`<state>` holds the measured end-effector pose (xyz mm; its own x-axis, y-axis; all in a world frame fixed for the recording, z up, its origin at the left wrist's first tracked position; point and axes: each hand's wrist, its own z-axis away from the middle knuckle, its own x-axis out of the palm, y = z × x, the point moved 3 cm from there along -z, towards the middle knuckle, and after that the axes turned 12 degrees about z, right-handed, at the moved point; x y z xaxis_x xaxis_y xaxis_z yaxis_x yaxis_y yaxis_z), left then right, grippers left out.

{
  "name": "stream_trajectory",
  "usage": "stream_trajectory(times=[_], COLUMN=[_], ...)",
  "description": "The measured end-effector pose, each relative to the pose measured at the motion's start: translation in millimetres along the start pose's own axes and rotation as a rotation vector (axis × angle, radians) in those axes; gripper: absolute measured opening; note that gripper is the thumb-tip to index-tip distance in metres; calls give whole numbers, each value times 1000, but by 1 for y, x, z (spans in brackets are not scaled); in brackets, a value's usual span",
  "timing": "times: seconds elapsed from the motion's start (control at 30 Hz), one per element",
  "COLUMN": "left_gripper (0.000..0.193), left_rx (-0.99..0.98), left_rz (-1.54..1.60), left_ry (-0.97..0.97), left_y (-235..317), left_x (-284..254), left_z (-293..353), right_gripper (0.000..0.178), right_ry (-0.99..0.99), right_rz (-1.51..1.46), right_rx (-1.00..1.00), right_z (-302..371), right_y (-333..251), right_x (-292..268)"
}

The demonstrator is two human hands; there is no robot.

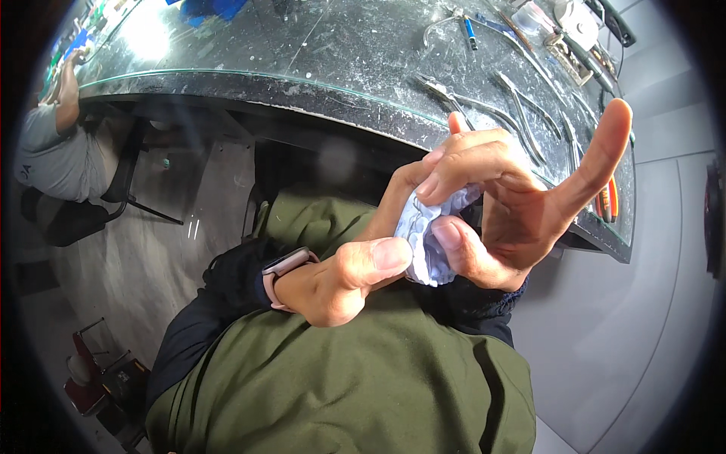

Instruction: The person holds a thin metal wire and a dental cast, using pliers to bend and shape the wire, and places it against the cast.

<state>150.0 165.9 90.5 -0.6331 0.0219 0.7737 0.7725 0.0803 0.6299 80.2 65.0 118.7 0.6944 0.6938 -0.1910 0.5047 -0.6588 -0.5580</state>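
Note:
A pale blue plaster dental cast (pixel 417 236) is held up between my two hands, above my lap and close to the bench edge. My left hand (pixel 344 276), with a pink-banded watch (pixel 287 265) on its wrist, grips the cast from the left, thumb on its near side and fingers mostly hidden behind. My right hand (pixel 508 198) pinches it from the right, the thumb pressed against its inner side and bent fingers over its top. One right-hand digit sticks out up and to the right. Fingers cover parts of the cast.
A dark, scuffed bench (pixel 348 45) with a glass-edged top lies ahead. Several metal pliers (pixel 522 106) lie on its right part, beside a blue-handled tool (pixel 470 34). Red-handled pliers (pixel 609 200) are at the right edge. Another person (pixel 64 147) sits at far left.

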Motion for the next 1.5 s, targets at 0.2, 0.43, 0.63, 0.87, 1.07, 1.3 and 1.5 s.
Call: stream_trajectory(times=[0.2, 0.43, 0.63, 0.87, 1.07, 1.3, 1.5], left_gripper=[87, 83, 78, 78, 79, 75, 80], left_rx=[41, 226, 428, 663, 540, 565, 149], left_rz=[-50, 11, -77, -225, -181, -206, 189], left_ry=[33, 53, -195, -362, -308, -354, 35], left_y=[-3, -14, -7, -24, -9, -10, -6], left_x=[-2, -9, -17, -37, -20, -28, -3], left_z=[-2, -8, -5, -21, -13, -15, -10], right_gripper=[113, 93, 9, 10, 10, 13, 30], right_ry=[32, 6, -6, -103, -172, -153, 6], right_rz=[-136, 211, 350, 208, 176, 137, 341], right_rx=[132, 2, 251, 289, 383, 345, 41], right_z=[6, 12, 18, 13, 7, 6, 9], right_y=[1, -5, -10, -5, -6, -2, -4], right_x=[1, -2, -2, 4, 2, 4, -10])
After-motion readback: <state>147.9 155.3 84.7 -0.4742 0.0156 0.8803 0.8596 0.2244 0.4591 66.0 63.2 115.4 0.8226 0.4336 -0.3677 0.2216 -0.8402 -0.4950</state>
